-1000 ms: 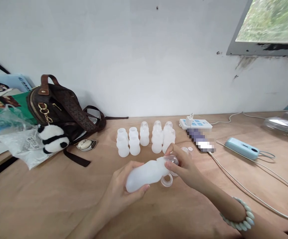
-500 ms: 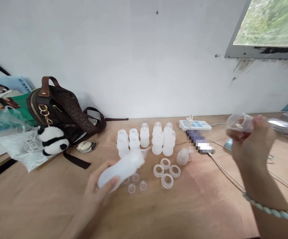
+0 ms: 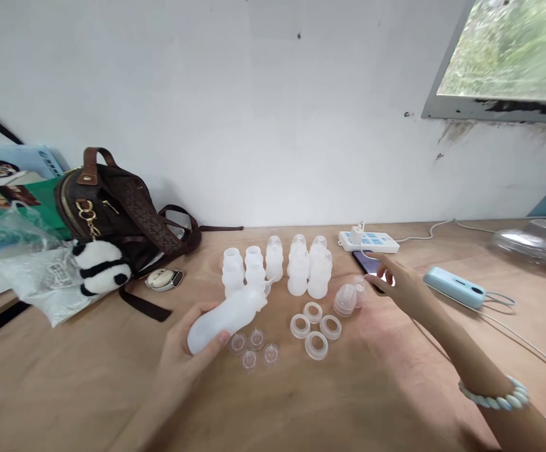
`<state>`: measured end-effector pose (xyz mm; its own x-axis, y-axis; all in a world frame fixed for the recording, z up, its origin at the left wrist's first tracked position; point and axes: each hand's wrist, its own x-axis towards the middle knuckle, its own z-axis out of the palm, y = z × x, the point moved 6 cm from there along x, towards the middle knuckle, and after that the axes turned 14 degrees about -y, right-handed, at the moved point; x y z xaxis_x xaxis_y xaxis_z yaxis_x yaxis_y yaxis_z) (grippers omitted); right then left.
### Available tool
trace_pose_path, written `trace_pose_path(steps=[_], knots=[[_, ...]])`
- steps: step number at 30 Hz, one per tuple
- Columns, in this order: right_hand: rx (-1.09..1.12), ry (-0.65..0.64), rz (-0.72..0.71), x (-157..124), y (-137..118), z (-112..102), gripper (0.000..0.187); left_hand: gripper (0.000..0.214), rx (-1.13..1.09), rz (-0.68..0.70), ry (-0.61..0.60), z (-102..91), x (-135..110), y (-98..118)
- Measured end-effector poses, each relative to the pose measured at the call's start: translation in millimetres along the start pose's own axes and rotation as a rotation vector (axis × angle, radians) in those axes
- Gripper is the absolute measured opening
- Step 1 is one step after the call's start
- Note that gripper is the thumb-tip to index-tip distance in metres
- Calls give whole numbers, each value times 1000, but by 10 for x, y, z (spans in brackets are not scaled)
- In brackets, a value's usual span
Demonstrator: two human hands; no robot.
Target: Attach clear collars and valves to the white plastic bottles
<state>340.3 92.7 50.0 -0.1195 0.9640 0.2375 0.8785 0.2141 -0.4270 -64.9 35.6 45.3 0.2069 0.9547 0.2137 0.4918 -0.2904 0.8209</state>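
Note:
My left hand (image 3: 197, 348) is closed around a milky white baby bottle (image 3: 228, 317), tilted with its clear nipple (image 3: 267, 287) up to the right. My right hand (image 3: 395, 279) reaches over a phone (image 3: 369, 267), fingers curved and apart. Beside its fingertips is a clear cap (image 3: 360, 289); whether they touch is unclear. Another clear dome cap (image 3: 345, 301) stands to its left. Several white collar rings (image 3: 316, 345) and clear nipples (image 3: 271, 353) lie in front. Behind stand open white bottles (image 3: 233, 273) and bottles with clear caps (image 3: 318, 276).
A brown backpack (image 3: 117, 194) with a panda plush (image 3: 100, 267) and a mouse (image 3: 160, 279) are at left. At the back right lie a power strip (image 3: 381, 242), a blue device (image 3: 454, 285) with cables, and clear plastic containers (image 3: 522, 245).
My right hand has come down and left from the right side, where it held a clear cap, to beside the dome caps. My left hand keeps the bottle, nearly unmoved.

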Motion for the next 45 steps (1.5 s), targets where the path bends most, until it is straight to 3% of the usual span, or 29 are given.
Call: trace_pose_path(steps=[4, 6, 8, 11, 15, 19, 24, 30, 32, 35, 37, 39, 41, 45], knots=[[192, 99, -42, 4, -353, -205, 33, 32, 49, 61, -89, 172, 150, 224], [315, 12, -112, 23, -621, -142, 29, 34, 101, 117, -125, 285, 241, 350], [456, -143, -207, 30, -900, 36, 29, 35, 198, 226, -132, 400, 313, 455], [722, -398, -214, -1, -1166, 431, 33, 37, 369, 468, -83, 551, 330, 525], [1041, -447, -89, -46, -1199, 813, 43, 41, 574, 663, 16, 666, 243, 442], [1206, -506, 6, -78, -1155, 1019, 47, 39, 521, 674, -34, 692, 212, 374], [1192, -478, -35, -108, -1206, 1076, 47, 19, 217, 422, -142, 595, 315, 314], [1086, -401, -148, -202, -1254, 1050, 32, 24, -11, 234, -206, 553, 415, 247], [945, -337, -231, -218, -1263, 978, 23, 28, -105, 155, -222, 556, 459, 173], [665, -224, -479, -245, -1346, 840, 23, 34, -205, 64, -226, 544, 504, 71], [546, -169, -620, -272, -1392, 791, 35, 33, -170, 87, -214, 523, 504, 76], [526, -156, -638, -276, -1379, 793, 52, 28, -73, 154, -202, 512, 475, 125], [570, -184, -524, -251, -1309, 832, 63, 24, 44, 233, -167, 507, 428, 182], [661, -251, -212, -208, -1146, 913, 45, 23, 381, 555, 5, 509, 295, 343]])
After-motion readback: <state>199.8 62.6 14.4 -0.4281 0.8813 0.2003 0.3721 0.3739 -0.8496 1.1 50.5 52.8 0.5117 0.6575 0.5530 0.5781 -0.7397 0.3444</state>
